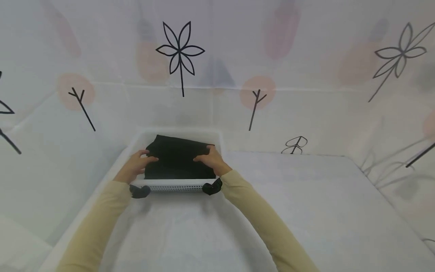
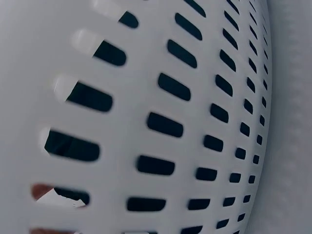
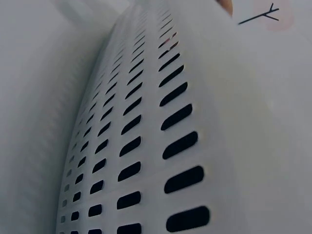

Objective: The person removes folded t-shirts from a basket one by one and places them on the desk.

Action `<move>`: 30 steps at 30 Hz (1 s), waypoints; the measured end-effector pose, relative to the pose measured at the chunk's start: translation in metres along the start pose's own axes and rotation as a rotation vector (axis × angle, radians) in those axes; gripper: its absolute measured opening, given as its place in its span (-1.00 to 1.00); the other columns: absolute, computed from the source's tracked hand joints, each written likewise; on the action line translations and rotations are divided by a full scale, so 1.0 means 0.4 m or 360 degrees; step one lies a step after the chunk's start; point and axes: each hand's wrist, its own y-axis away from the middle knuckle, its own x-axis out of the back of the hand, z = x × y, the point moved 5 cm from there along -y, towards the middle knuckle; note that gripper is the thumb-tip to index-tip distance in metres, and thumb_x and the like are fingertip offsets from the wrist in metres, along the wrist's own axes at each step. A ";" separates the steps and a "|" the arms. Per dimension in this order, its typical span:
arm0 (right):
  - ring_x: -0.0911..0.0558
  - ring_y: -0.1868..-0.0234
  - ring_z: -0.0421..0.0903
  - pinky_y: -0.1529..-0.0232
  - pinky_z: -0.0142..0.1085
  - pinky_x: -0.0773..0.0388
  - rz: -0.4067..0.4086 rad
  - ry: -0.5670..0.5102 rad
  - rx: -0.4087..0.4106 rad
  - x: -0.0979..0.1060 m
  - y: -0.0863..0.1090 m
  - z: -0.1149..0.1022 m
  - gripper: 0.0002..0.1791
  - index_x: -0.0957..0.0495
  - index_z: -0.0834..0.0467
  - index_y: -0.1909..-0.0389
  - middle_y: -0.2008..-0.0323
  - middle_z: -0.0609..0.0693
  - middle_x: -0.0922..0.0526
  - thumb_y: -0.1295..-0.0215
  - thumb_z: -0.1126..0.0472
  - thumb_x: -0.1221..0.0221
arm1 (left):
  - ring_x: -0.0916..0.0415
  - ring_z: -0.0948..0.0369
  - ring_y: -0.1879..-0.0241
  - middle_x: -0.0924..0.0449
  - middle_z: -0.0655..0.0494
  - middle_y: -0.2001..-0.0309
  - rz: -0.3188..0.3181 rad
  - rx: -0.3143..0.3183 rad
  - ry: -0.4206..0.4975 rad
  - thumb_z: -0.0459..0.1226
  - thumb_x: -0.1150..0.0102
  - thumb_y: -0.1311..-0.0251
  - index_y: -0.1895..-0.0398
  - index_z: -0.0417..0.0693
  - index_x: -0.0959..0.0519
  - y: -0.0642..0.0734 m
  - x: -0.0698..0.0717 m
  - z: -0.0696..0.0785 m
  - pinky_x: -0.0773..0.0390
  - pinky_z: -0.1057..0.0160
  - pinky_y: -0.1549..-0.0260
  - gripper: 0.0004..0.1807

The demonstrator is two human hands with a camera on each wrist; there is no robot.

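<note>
A piece of black cloth (image 1: 180,158) lies folded, smooth and flat-faced, inside a white perforated basket (image 1: 176,182). My left hand (image 1: 136,165) grips its left edge, the thumb across its face. At the right edge my right hand (image 1: 212,159) holds it the same way, thumb pointing inward. Some fingertips are hidden by the cloth. In the left wrist view the basket's slotted wall (image 2: 119,156) fills the picture, dark cloth showing through the slots and a bit of finger (image 2: 40,190) at lower left. Another slotted wall (image 3: 219,170) takes up most of the right wrist view.
The basket stands on a white-covered table (image 1: 306,211), near its far left corner. Behind it hangs a pale curtain (image 1: 217,109) with flower and twig prints. Black rounded pieces (image 1: 140,191) sit beside both wrists at the basket's front corners.
</note>
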 end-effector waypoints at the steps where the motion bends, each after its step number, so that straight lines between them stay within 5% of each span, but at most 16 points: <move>1: -0.22 -0.36 0.22 -0.29 0.06 -0.20 -0.0001 0.0004 -0.0005 0.001 -0.002 0.002 -0.09 -0.02 0.20 -0.47 -0.42 0.24 -0.14 -0.20 0.14 -0.30 | 0.14 -0.25 -0.41 0.26 -0.36 -0.48 -0.0012 0.0009 0.0005 -0.17 -0.09 -0.33 -0.50 -0.31 0.17 0.003 -0.003 0.002 -0.11 -0.13 -0.30 -0.12; 12: -0.19 -0.36 0.25 -0.30 0.09 -0.17 -0.0033 -0.0023 -0.0093 -0.006 -0.003 0.010 -0.07 -0.02 0.19 -0.47 -0.41 0.25 -0.14 -0.18 0.13 -0.32 | 0.16 -0.35 -0.38 0.30 -0.43 -0.46 -0.0086 0.0198 0.0141 -0.15 -0.10 -0.31 -0.53 -0.21 0.31 0.019 -0.015 -0.011 -0.06 -0.14 -0.31 -0.03; 21: -0.08 -0.41 0.26 -0.26 0.29 -0.06 -0.0144 -0.0167 -0.0154 -0.007 -0.005 0.019 -0.01 0.05 0.20 -0.48 -0.42 0.28 -0.07 -0.14 0.14 -0.32 | 0.21 -0.32 -0.41 0.37 -0.37 -0.48 -0.0099 0.0208 0.0207 -0.17 -0.12 -0.29 -0.53 -0.17 0.36 0.009 -0.013 -0.010 -0.03 -0.11 -0.33 0.00; 30: 0.07 -0.44 0.28 -0.34 0.17 0.05 -0.0205 -0.0196 -0.0269 -0.012 -0.002 0.020 0.10 0.15 0.21 -0.51 -0.45 0.30 0.07 -0.09 0.10 -0.36 | 0.29 -0.22 -0.43 0.45 -0.26 -0.50 -0.0134 0.0148 0.0282 -0.26 -0.11 -0.31 -0.56 -0.02 0.33 0.000 -0.013 -0.009 0.00 -0.06 -0.34 -0.04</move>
